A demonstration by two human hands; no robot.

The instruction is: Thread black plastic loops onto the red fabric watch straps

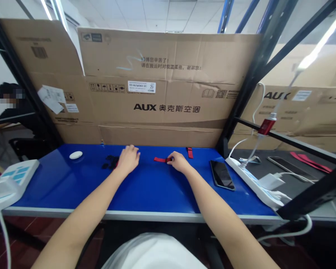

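A short red strap (pixel 159 159) with a dark piece at its right end lies on the blue tabletop. My right hand (pixel 178 161) is closed in a pinch on that dark end. To the left, my left hand (pixel 128 160) reaches over the table, back upward, its fingers stretched forward and slightly bent. Directly beside it is a small heap of black pieces (pixel 109 163), with a bit of red partly hidden by the hand. A second red strap with a black buckle (pixel 190 152) lies farther back, right of my right hand.
A black phone (pixel 222 175) and a white power strip (pixel 252 183) lie at the right. A round white object (pixel 75 155) and another power strip (pixel 16 179) are on the left. Upright cardboard (pixel 168 89) closes off the back. A person sits at far left.
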